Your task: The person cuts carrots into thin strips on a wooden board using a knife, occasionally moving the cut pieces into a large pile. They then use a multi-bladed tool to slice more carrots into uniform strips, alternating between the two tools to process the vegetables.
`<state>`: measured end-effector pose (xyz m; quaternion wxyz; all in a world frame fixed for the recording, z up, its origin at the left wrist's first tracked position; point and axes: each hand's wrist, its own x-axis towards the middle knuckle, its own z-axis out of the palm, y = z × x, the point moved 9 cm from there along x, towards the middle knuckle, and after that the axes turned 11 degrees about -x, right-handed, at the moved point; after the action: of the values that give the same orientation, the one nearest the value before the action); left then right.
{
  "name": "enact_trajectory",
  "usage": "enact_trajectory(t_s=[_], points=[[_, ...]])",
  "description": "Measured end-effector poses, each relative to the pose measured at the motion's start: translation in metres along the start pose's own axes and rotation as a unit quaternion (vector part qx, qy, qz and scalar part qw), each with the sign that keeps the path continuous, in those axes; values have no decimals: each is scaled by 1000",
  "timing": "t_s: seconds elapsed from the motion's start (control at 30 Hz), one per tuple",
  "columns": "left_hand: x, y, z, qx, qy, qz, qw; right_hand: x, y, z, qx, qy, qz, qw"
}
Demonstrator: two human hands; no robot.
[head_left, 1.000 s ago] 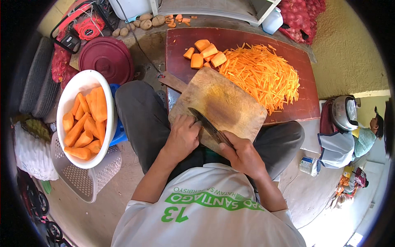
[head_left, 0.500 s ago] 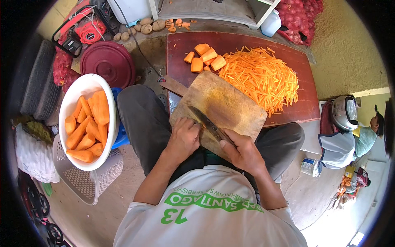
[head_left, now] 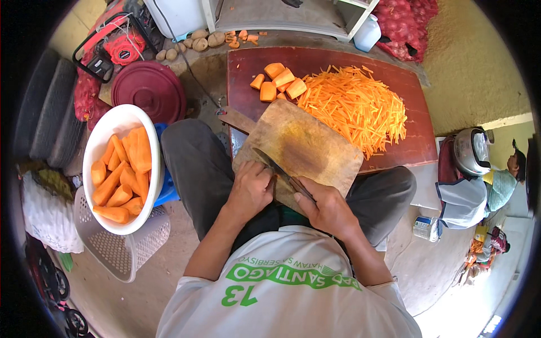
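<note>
My right hand is wrapped round the handle of a kitchen knife. The dark blade slants up and left over a worn wooden cutting board, close to my left fingers. My left hand is curled at the board's near left edge, knuckles up; whatever sits under its fingers is hidden. Behind the board, a heap of carrot strips covers part of a dark red table. Several thick carrot chunks lie left of the heap.
On my left, a white basin of peeled carrots stands over a plastic basket. Beyond it are a maroon lid and a red machine. Potatoes line the back. Other people are at far right.
The knife's tip has shifted slightly left and down, nearer my left hand, and my right hand has moved a little with it. The whole view has shifted slightly.
</note>
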<state>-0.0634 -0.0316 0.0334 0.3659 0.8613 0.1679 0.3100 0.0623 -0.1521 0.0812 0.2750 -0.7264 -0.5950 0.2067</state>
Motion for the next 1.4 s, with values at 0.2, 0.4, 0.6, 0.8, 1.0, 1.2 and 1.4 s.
enact_trajectory(t_s=[0.2, 0.4, 0.6, 0.8, 1.0, 1.2, 1.4], points=[[0, 1, -3, -27, 33, 5, 999, -1, 16, -27, 69, 50, 81, 993], [5, 4, -8, -4, 50, 24, 998, -11, 23, -15, 116, -23, 116, 986], [8, 6, -23, -8, 112, 13, 994, -7, 55, -28, 7, 27, 43, 999], [10, 16, -8, 17, 56, 51, 997, 45, 102, -114, -122, 160, 33, 979], [5, 10, -4, 34, 36, 27, 998, 38, 87, -126, -77, 139, 86, 984], [12, 16, -5, 33, 59, 42, 997, 8, 70, -52, 68, -7, 35, 997], [10, 12, 2, 61, 43, 54, 996, 40, 107, -87, 56, 36, 51, 996]])
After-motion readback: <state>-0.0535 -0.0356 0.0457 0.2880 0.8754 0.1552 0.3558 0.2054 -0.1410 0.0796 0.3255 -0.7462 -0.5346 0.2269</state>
